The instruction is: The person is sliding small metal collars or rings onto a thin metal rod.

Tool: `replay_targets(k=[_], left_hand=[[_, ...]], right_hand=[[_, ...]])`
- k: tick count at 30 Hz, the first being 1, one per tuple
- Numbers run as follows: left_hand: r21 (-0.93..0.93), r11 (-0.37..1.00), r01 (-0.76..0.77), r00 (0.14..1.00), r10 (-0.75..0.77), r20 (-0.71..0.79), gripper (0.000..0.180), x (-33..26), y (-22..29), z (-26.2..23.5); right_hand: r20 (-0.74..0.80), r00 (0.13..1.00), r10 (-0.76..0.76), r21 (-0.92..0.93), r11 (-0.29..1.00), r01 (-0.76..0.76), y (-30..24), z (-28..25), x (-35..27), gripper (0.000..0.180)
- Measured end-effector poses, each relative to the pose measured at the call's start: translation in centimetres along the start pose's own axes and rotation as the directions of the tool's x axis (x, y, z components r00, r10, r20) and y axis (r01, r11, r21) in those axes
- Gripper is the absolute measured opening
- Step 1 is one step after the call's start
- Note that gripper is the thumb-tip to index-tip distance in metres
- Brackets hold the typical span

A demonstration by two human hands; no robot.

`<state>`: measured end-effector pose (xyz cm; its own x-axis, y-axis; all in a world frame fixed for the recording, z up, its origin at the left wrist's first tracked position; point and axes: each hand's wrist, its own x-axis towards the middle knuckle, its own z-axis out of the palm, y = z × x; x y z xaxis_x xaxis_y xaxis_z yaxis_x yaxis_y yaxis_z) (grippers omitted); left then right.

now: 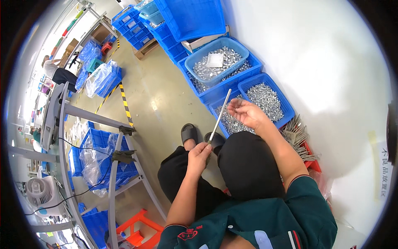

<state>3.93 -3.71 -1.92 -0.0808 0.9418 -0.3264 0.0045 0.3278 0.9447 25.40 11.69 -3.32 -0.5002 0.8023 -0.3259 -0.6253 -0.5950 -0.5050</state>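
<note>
A seated person in a dark green shirt and black trousers, seen from above, worked over their own lap on a pale concrete floor. The left hand [199, 154] was curled closed around the lower end of a thin metal rod [220, 115], fingers pressed together in a fist-like grip just above the left knee. The rod slanted up and away from that hand, its free tip reaching toward the blue baskets ahead. The right hand [245, 112] was raised just beside the upper part of the rod, its fingers bent inward and bunched; whether they pinched a small part could not be told. Directly beyond the right hand sat a blue mesh basket [286, 104] filled with small shiny metal pieces, and a second blue basket [217, 108] of similar pieces lay partly under the rod. Farther off, a lighter blue basket [240, 47] of metal pieces, with a small white card lying on top, rested in a larger blue crate [253, 66]. A red tray [311, 162] holding a bundle of thin metal rods stood near the right elbow, against a white wall. The person's feet wore dark slippers [189, 133]. To the left stood a grey metal frame [116, 166] with blue crates and clear plastic bags beneath it, and a small white fan [39, 191] sat at the far left.
</note>
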Motion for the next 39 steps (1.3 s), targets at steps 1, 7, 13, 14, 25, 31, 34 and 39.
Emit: replay_targets(k=[1, 7, 13, 14, 25, 31, 34, 39], left_hand=[[0.061, 0.998, -0.028, 0.999, 0.029, -0.02, 0.017, -0.1, -0.2, -0.1], [0.14, 0.986, 0.086, 0.995, -0.091, 0.028, 0.017, -1.4, 0.5, -0.4], [0.113, 0.983, 0.147, 0.986, -0.155, 0.062, 0.016, -1.7, 0.4, -0.8], [0.112, 0.983, 0.148, 0.986, -0.155, 0.063, 0.016, -1.7, 0.3, -0.8], [0.168, 0.98, 0.11, 0.992, -0.119, 0.043, 0.015, -1.7, 0.1, -0.7], [0.16, 0.981, 0.114, 0.991, -0.122, 0.044, 0.015, -1.6, 0.0, -0.7], [0.148, 0.982, 0.118, 0.99, -0.127, 0.052, 0.015, -1.7, -0.1, -0.7], [0.174, 0.978, 0.113, 0.991, -0.124, 0.054, 0.015, -1.8, 0.2, -0.7]], right_hand=[[-0.043, 0.998, -0.05, 0.009, 0.999, 0.05, -0.3, 0.3, -0.1, 0.03], [-0.02, 0.99, -0.143, 0.114, 0.983, 0.144, -1.0, -0.4, 0.5, 0.021], [-0.125, 0.99, -0.069, 0.036, 0.997, 0.074, -0.9, -0.8, 0.6, 0.016], [-0.127, 0.989, -0.069, 0.035, 0.997, 0.074, -0.9, -1.2, 0.9, 0.016], [-0.213, 0.974, -0.076, 0.02, 0.996, 0.082, -0.5, -1.7, 1.8, 0.014], [-0.217, 0.941, -0.258, -0.282, 0.94, 0.193, -0.8, -0.8, 1.0, 0.015], [-0.188, 0.949, -0.253, -0.33, 0.926, 0.182, -1.0, -0.2, 0.5, 0.016], [-0.131, 0.965, -0.227, -0.319, 0.931, 0.176, -1.3, 0.0, 0.3, 0.014]])
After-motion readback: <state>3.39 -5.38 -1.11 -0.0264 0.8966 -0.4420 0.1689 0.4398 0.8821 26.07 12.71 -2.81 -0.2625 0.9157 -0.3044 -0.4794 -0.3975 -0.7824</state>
